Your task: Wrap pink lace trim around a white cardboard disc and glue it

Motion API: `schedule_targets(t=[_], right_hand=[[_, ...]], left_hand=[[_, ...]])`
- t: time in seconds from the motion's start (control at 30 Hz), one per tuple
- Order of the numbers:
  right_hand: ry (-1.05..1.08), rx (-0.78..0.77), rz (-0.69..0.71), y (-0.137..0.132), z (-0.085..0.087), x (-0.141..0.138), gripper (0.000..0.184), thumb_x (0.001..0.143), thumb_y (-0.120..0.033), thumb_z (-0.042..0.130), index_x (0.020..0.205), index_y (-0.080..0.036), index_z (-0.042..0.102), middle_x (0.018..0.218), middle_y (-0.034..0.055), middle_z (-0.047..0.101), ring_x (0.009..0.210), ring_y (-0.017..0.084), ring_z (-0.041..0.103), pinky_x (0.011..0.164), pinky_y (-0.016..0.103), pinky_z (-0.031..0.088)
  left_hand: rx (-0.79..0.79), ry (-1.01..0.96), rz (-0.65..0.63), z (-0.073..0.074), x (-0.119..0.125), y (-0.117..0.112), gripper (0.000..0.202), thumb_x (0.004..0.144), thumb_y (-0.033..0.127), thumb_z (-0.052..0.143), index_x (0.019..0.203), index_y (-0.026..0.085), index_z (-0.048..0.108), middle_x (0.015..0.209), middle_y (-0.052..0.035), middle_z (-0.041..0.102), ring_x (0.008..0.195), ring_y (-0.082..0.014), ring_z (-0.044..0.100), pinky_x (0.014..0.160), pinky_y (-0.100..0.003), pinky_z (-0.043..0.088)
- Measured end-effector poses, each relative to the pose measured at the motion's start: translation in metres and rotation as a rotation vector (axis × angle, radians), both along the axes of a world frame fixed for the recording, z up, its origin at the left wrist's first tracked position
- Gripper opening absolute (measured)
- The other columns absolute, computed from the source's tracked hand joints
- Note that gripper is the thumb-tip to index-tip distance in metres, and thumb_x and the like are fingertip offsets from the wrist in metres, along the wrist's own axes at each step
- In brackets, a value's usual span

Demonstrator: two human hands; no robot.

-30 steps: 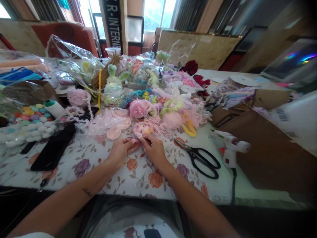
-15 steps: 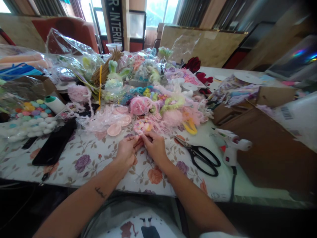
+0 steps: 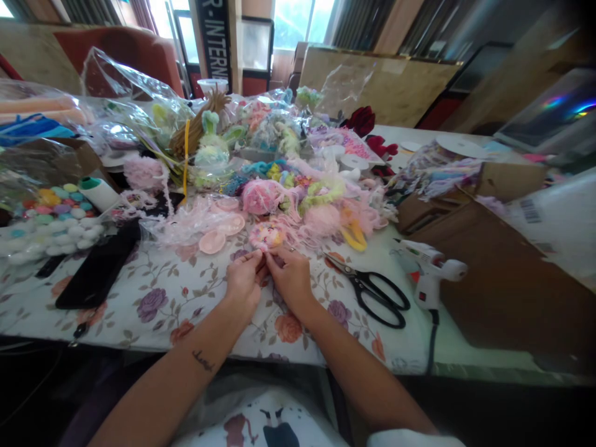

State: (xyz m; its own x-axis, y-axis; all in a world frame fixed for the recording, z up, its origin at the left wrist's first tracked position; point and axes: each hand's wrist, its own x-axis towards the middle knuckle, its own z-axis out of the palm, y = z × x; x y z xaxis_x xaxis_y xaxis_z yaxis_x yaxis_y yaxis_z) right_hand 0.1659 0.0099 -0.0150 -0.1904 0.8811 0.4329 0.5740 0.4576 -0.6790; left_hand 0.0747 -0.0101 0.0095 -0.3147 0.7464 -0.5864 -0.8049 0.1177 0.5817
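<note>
Close together at the middle of the table, my left hand (image 3: pixel 243 279) and my right hand (image 3: pixel 289 273) have their fingertips pinched. Between them is the lower edge of a small doll (image 3: pixel 266 234) with a face and fluffy pink and yellow trim. What exactly the fingertips press on is too small to tell, partly covered by the fingers. Pale pink strands (image 3: pixel 298 233) lie just behind my right hand. Left of the doll are round pink pads (image 3: pixel 213 242). Black-handled scissors (image 3: pixel 372 292) rest partly open to the right of my right hand.
A white glue gun (image 3: pixel 428 267) stands beside a cardboard box (image 3: pixel 507 273) at the right. A dark phone (image 3: pixel 95 273) and bagged pompoms (image 3: pixel 60 230) lie at the left. Yarn balls (image 3: pixel 263 196), plastic bags and a yellow ring-shaped piece (image 3: pixel 354 237) crowd behind the hands.
The view has shifted slightly. My left forearm has swung a little to the right, and both hands still pinch at the doll's lower edge.
</note>
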Motion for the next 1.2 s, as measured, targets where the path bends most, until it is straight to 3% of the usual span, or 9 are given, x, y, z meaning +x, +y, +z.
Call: schedule_targets(t=[0.37,0.6,0.87,1.07,1.2], right_hand=[[-0.122,0.112,-0.006,0.0,-0.003,0.002,0.017,0.088,-0.019,0.056,0.083,-0.02,0.072,0.082,0.0059,0.07,0.074,0.019,0.062,0.071,0.028,0.046],[-0.137,0.102,0.014,0.0,-0.002,0.003,0.031,0.093,-0.023,0.048,0.118,-0.021,0.066,0.091,0.0081,0.071,0.081,0.022,0.063,0.075,0.031,0.048],[0.056,0.038,0.065,0.0,-0.003,0.0,0.026,0.09,-0.021,0.052,0.103,-0.023,0.074,0.097,0.0079,0.072,0.088,0.021,0.066,0.082,0.033,0.051],[0.465,-0.248,0.128,0.007,-0.002,0.0,0.014,0.078,-0.024,0.066,0.086,-0.021,0.077,0.087,0.0052,0.075,0.082,0.02,0.069,0.079,0.032,0.054],[0.542,-0.352,0.123,0.009,-0.003,0.001,0.011,0.072,-0.027,0.071,0.079,-0.02,0.076,0.082,0.0044,0.075,0.079,0.021,0.069,0.078,0.033,0.054]], left_hand=[[-0.016,-0.029,0.023,0.003,0.003,0.002,0.026,0.085,0.0,0.055,0.062,0.011,0.059,0.056,-0.0022,0.063,0.049,-0.008,0.061,0.056,-0.016,0.051],[0.0,-0.047,0.032,0.002,0.004,0.002,0.026,0.084,-0.002,0.054,0.062,0.012,0.06,0.058,-0.0022,0.065,0.052,-0.0077,0.062,0.059,-0.017,0.051],[-0.005,-0.054,0.046,0.0,0.004,0.003,0.024,0.083,-0.002,0.056,0.063,0.012,0.059,0.057,-0.0012,0.064,0.052,-0.0079,0.061,0.059,-0.017,0.051],[-0.008,-0.053,0.077,0.001,0.005,0.005,0.028,0.084,-0.003,0.054,0.061,0.012,0.057,0.057,-0.0008,0.062,0.051,-0.0058,0.06,0.06,-0.015,0.049],[-0.008,-0.047,0.084,0.001,0.005,0.005,0.027,0.083,-0.003,0.055,0.061,0.012,0.057,0.057,-0.001,0.062,0.052,-0.0062,0.06,0.061,-0.016,0.05]])
